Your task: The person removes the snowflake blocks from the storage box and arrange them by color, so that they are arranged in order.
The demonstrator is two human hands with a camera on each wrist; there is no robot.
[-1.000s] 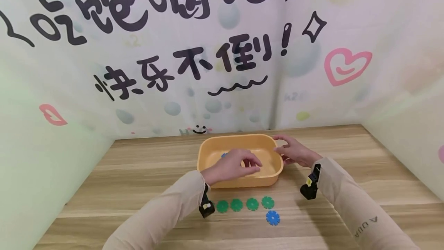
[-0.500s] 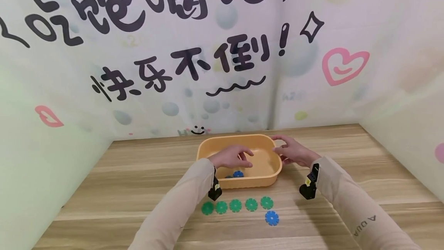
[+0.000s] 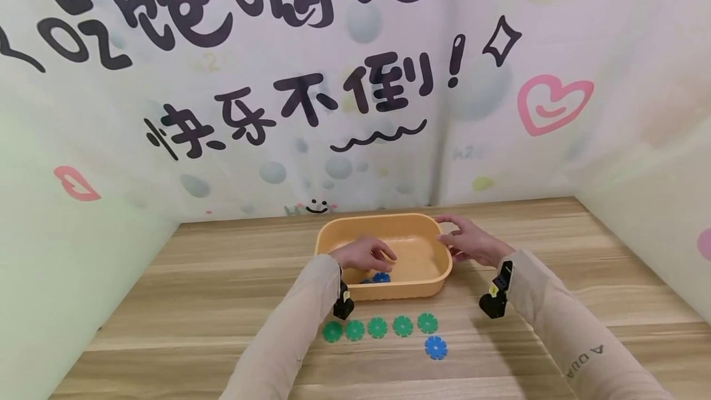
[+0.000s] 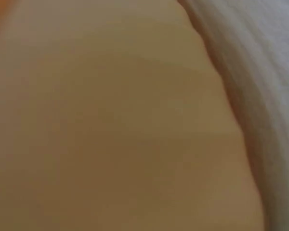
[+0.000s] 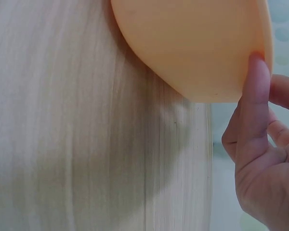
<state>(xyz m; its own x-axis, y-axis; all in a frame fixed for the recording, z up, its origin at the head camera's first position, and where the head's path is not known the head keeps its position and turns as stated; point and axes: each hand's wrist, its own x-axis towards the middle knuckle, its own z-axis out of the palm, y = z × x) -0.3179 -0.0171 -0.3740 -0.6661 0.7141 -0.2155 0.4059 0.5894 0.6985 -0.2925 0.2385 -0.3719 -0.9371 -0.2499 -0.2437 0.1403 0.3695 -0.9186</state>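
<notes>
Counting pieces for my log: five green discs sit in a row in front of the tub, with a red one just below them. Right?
Not quite. The head view shows the five green discs in a row in front of the tub, but the single disc below them is blue, not red.

Discs (image 3: 378, 327) lie in a row before the tub (image 3: 428, 289), perhaps two discs inside.

An orange plastic tub (image 3: 439, 249) is gripped at its right rim by the right hand (image 3: 469, 242); the left hand (image 3: 363, 254) is held inside (fingers curled) above a blue toothed disc (image 3: 381, 277).
</notes>
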